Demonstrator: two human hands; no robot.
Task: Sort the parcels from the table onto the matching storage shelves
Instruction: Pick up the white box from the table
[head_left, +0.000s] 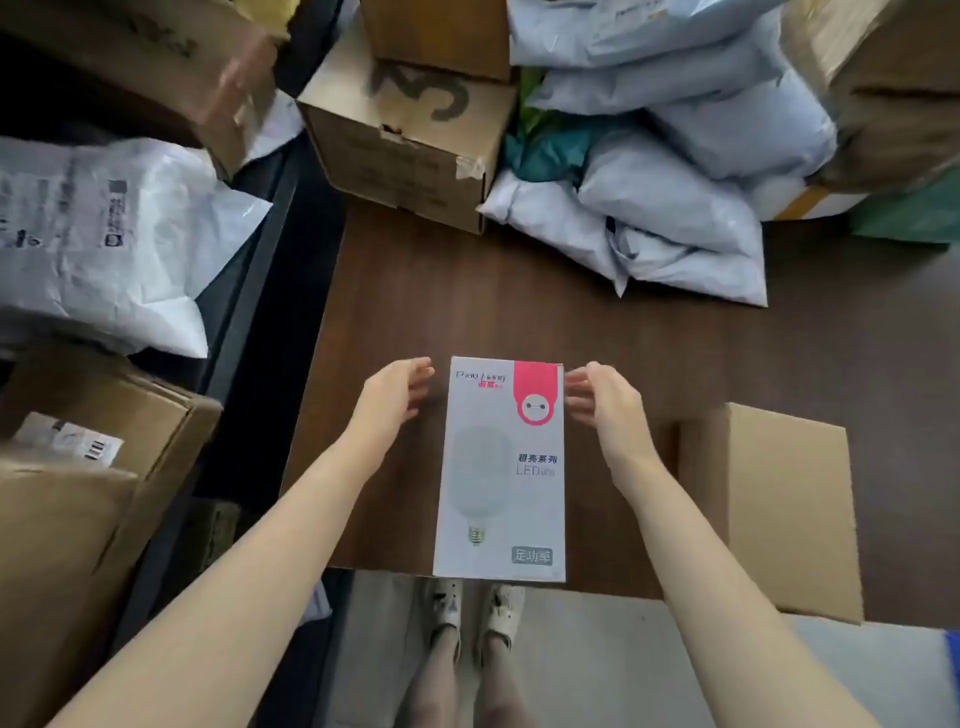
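A tall white LED bulb box with a pink patch at its top lies flat at the near edge of the dark wooden table, its near end slightly over the edge. My left hand hovers open just left of the box's far end, a small gap between fingers and box. On the other side, my right hand is open with its fingertips at the far right corner; whether they touch the box I cannot tell.
A plain cardboard box lies right of the bulb box. At the table's back stand a cardboard box marked 3 and a heap of pale blue mailer bags. Left of the table are white plastic parcels and brown cartons.
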